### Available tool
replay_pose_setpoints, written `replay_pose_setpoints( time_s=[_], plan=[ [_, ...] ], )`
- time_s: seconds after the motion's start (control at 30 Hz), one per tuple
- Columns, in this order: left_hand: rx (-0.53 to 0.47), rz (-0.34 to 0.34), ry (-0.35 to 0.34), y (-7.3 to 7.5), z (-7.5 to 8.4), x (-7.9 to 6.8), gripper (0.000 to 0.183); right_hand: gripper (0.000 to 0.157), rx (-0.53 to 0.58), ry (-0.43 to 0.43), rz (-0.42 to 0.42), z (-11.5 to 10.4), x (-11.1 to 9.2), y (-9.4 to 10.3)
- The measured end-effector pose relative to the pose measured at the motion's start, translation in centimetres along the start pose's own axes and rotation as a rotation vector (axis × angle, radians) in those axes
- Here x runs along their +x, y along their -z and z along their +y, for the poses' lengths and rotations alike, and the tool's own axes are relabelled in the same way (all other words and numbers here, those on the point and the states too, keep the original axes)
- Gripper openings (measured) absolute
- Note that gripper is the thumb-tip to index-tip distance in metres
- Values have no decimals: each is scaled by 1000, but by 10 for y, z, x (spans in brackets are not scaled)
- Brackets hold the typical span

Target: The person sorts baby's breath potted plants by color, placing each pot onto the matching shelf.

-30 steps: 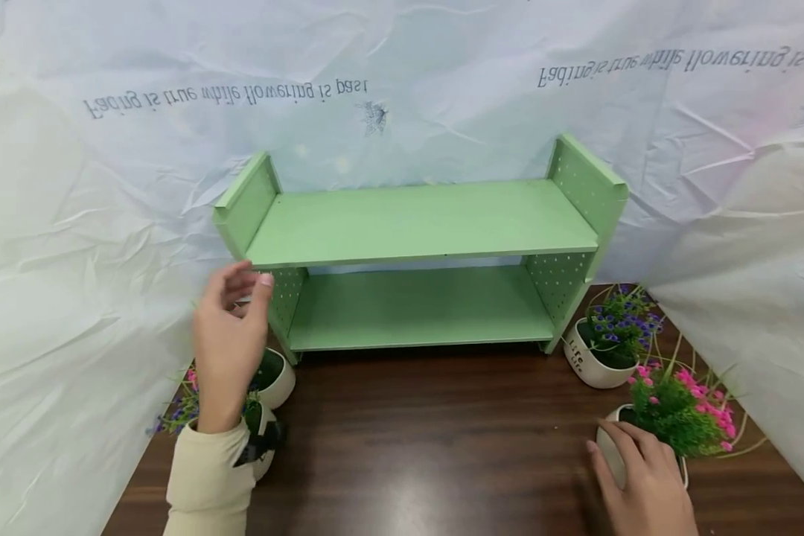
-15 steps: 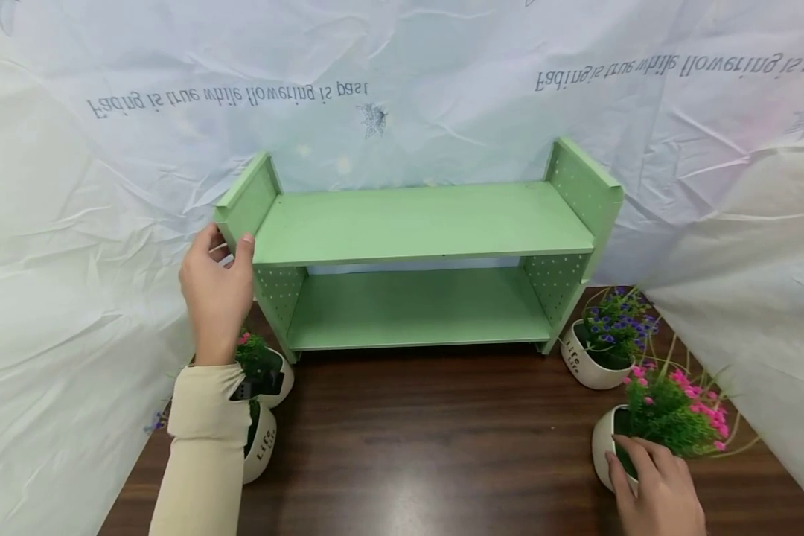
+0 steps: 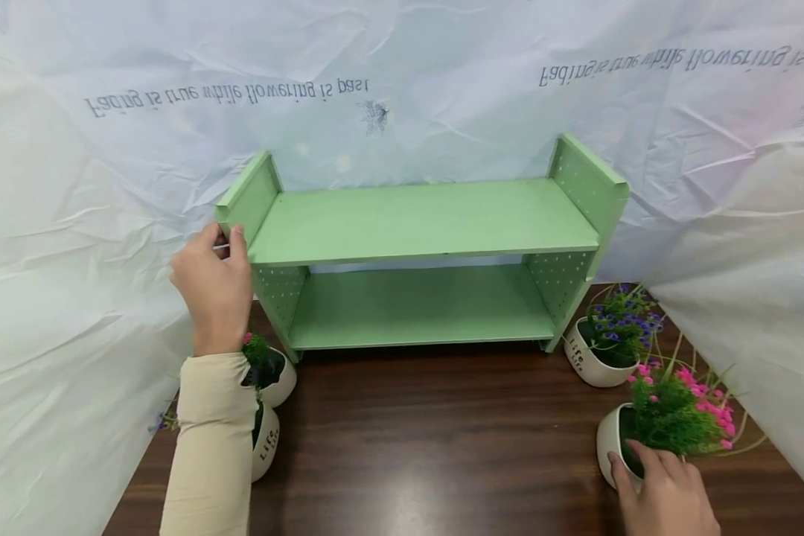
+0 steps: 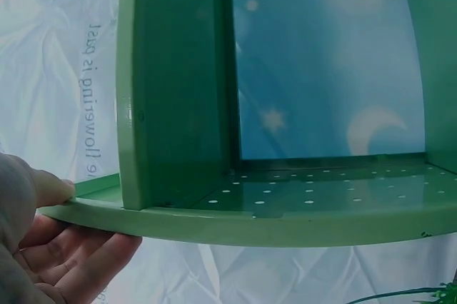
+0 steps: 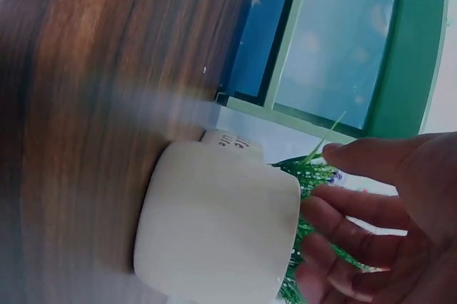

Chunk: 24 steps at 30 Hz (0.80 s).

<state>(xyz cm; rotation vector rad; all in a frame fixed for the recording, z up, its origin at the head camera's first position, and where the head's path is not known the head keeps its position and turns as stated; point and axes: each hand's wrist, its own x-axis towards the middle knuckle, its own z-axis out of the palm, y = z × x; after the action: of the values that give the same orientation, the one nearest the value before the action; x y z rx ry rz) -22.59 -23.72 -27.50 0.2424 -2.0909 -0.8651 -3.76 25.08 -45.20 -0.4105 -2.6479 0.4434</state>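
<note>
A green two-tier shelf (image 3: pixel 418 219) stands against the back cloth. My left hand (image 3: pixel 214 290) grips the front edge of its left side panel (image 4: pixel 285 225), level with the upper board. In the left wrist view, the thumb (image 4: pixel 51 188) lies on the panel's inner side and the fingers curl against the outer side. At the lower right, my right hand (image 3: pixel 666 491) hovers by the rim of a white pot (image 5: pixel 214 218) with pink flowers (image 3: pixel 700 398). Its fingers are loosely bent and hold nothing; whether they touch the plant is unclear.
Behind the right pot stands another white pot (image 3: pixel 592 361) with purple flowers, close to the shelf's right foot. Two white pots, the nearer pot (image 3: pixel 266 443) and the farther pot (image 3: pixel 281 383), sit partly behind my left sleeve. Pale cloth walls (image 3: pixel 60 260) enclose the brown table (image 3: pixel 415 432).
My left hand has risen from beside the shelf and taken hold of its left panel. My right hand has shifted slightly right and down, uncovering more of the pot. The shelf looks unmoved.
</note>
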Motion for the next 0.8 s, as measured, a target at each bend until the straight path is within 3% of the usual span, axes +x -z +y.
replay_pose_setpoints(
  time_s=[0.13,0.27,0.4,0.5,0.6,0.8],
  plan=[
    [-7,7,-27,-1,-1,-2,33,30,-30,-111,-90,-3,4,-2],
    [-12,22,-39,-1,-2,-3,32,27,-26,-166,-140,-4,9,-4],
    [-17,26,-56,-2,-2,-3,32,27,-42,-208,-251,-2,13,-2],
    [-22,14,-73,-3,-1,-4,33,27,-48,-203,-321,1,15,-2],
    [-24,9,-82,-4,1,-4,33,26,-46,-179,-339,3,15,-2],
    [-18,30,-70,-2,0,-4,31,23,-23,-68,-272,-4,14,-5]
  ],
)
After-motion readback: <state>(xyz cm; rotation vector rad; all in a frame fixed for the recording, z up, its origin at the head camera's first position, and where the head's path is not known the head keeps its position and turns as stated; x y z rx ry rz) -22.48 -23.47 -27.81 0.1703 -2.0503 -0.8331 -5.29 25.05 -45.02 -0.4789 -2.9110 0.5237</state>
